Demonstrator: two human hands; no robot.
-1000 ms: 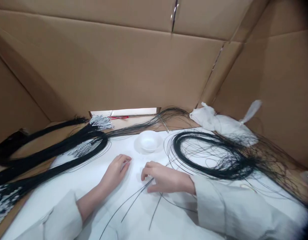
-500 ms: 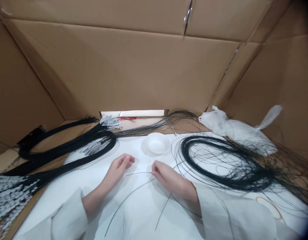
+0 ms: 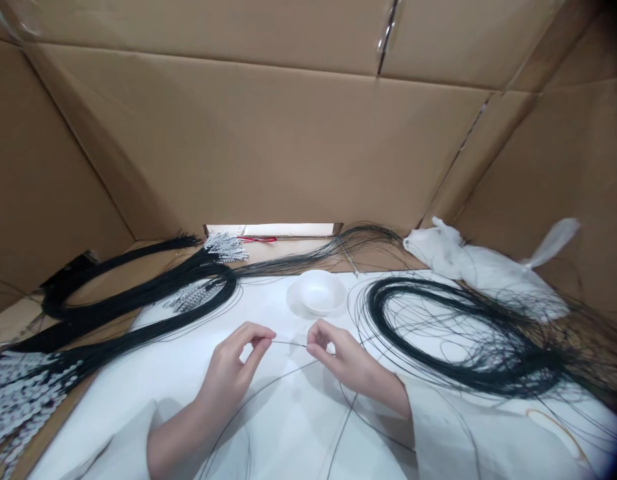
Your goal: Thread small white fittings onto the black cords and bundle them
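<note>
A thin dark cord [image 3: 289, 343] runs between my two hands over the white tabletop [image 3: 283, 427]. My left hand [image 3: 238, 360] pinches its end between thumb and index fingertips. My right hand [image 3: 341, 353] is closed on the same cord in a pinch, a short span away. Loose dark strands curve across the tabletop below both hands. Just beyond my fingers stands a small white bowl [image 3: 319, 293]; whatever may lie in it is too faint to make out.
At the left lie bundles of black cords [image 3: 153, 323] with white beaded-looking ends [image 3: 28, 387]. A large coil of dark cord [image 3: 438, 367] spreads on the right, near a knotted white plastic bag [image 3: 493, 267]. Cardboard walls [image 3: 268, 147] enclose the back and sides.
My left hand has come to the cord's free end and pinched it. Before, its fingers were apart from the cord, which only my right hand held. The view has shifted slightly.
</note>
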